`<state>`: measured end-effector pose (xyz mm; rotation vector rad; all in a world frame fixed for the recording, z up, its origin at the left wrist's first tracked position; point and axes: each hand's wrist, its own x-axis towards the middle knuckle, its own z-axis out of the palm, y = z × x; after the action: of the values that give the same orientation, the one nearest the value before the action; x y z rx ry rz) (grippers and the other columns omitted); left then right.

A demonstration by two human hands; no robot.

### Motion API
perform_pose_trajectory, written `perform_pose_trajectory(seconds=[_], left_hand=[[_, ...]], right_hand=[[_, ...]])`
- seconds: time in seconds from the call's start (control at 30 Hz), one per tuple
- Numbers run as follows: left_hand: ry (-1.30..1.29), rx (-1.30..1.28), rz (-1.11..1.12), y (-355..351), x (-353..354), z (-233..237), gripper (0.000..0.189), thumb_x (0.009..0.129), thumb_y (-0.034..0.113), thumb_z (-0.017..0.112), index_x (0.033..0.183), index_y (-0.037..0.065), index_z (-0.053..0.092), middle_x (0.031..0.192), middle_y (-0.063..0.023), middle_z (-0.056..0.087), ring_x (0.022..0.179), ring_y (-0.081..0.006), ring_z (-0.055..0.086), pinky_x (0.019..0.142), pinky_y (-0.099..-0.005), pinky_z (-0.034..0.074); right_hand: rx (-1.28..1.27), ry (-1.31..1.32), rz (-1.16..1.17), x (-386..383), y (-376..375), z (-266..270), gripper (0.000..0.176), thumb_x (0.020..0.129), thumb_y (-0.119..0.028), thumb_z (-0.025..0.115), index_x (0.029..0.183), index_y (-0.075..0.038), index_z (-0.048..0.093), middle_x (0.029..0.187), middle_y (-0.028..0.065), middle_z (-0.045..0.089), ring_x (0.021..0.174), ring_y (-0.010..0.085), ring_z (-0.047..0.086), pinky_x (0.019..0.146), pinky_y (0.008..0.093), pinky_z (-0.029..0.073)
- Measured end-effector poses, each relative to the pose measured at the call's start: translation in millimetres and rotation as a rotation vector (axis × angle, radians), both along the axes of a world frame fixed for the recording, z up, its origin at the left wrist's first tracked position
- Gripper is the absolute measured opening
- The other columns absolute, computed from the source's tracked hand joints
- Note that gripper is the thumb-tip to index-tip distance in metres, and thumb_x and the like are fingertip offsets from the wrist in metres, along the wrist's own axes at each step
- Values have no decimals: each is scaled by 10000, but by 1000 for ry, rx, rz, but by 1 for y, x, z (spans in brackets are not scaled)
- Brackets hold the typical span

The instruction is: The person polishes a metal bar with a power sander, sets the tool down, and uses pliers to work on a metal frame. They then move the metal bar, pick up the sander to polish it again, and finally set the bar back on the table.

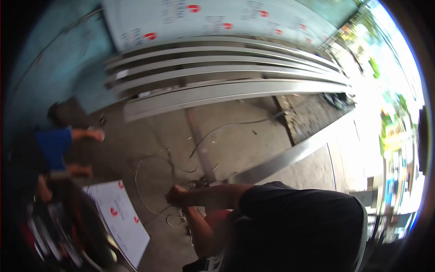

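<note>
Near the middle of the floor, my right hand [176,196] is closed in a fist-like shape at the end of a bent arm in a dark sleeve. What it holds is blurred. My left forearm [200,229] rises from below towards it, its hand mostly hidden behind the right one. Just beyond the right hand is a small cluster of metal parts [199,182], too blurred to name. A long flat metal bar [285,158] slants from there to the upper right. Thin cable [137,177] loops over the floor beside my hands.
Several long metal profiles [195,100] lie side by side behind. A printed white sheet [217,16] stands beyond them; another printed panel [118,213] is at lower left. Another person in blue shorts [54,145] is at left. A broken concrete edge [290,120] borders rubble.
</note>
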<state>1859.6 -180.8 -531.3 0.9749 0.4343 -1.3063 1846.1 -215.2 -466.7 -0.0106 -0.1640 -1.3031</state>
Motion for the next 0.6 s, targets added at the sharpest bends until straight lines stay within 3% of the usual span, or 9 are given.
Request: perform_pose_trajectory(seconds=[0.07, 0.1, 0.17, 0.2, 0.27, 0.3, 0.37, 0.6], left_hand=[[-59, 44, -66, -4, 6, -1, 315, 954, 406, 502, 1000, 128, 644, 888, -37, 612, 894, -203, 601, 866, -394, 492], [-83, 64, -102, -7, 8, -1, 314, 955, 404, 502, 998, 128, 645, 884, -37, 612, 890, -201, 601, 866, -393, 493], [-105, 83, -122, -9, 11, -1, 312, 956, 400, 501, 995, 128, 648, 876, -36, 612, 882, -198, 603, 865, -390, 494], [-112, 93, -126, -9, 15, 0, 310, 957, 398, 501, 993, 128, 649, 871, -35, 612, 878, -197, 604, 864, -389, 495], [-127, 114, -135, -8, 18, 1, 308, 958, 395, 500, 990, 129, 652, 863, -34, 613, 871, -194, 605, 863, -386, 496], [-129, 119, -141, -9, 19, 2, 307, 959, 393, 500, 988, 129, 654, 858, -33, 613, 867, -193, 606, 862, -385, 497], [-138, 124, -140, -11, 20, 1, 305, 961, 389, 499, 985, 129, 656, 850, -32, 613, 859, -190, 608, 861, -382, 498], [-147, 129, -145, -12, 27, 1, 299, 966, 376, 497, 974, 129, 666, 820, -28, 613, 832, -180, 614, 858, -373, 503]], right_hand=[[119, 616, -9, -10, 6, 5, 214, 916, -335, 584, 935, -129, 531, 830, 95, 582, 833, 318, 614, 671, 400, 500], [124, 622, -36, -14, 7, 10, 214, 916, -335, 584, 935, -129, 531, 830, 95, 582, 833, 318, 614, 671, 400, 500], [339, 5, 236, -20, 11, 15, 238, 900, -353, 580, 921, -125, 514, 805, 75, 520, 717, 250, 563, 648, 415, 484], [342, 5, 223, -18, 13, 4, 238, 900, -353, 580, 921, -125, 514, 805, 75, 520, 717, 250, 563, 648, 415, 484], [267, 362, 141, -13, 10, -22, 262, 898, -374, 577, 922, -119, 519, 817, 83, 531, 716, 258, 567, 606, 417, 479], [271, 363, 132, -3, 9, -33, 262, 898, -374, 577, 922, -119, 519, 817, 83, 531, 716, 258, 567, 606, 417, 479], [122, 16, -27, 14, 6, -51, 227, 910, -347, 559, 914, -122, 531, 802, 58, 529, 709, 244, 568, 594, 401, 472], [179, -73, 133, -7, 5, -7, 151, 831, -344, 553, 825, -199, 510, 750, -6, 465, 677, 160, 496, 655, 328, 415]])
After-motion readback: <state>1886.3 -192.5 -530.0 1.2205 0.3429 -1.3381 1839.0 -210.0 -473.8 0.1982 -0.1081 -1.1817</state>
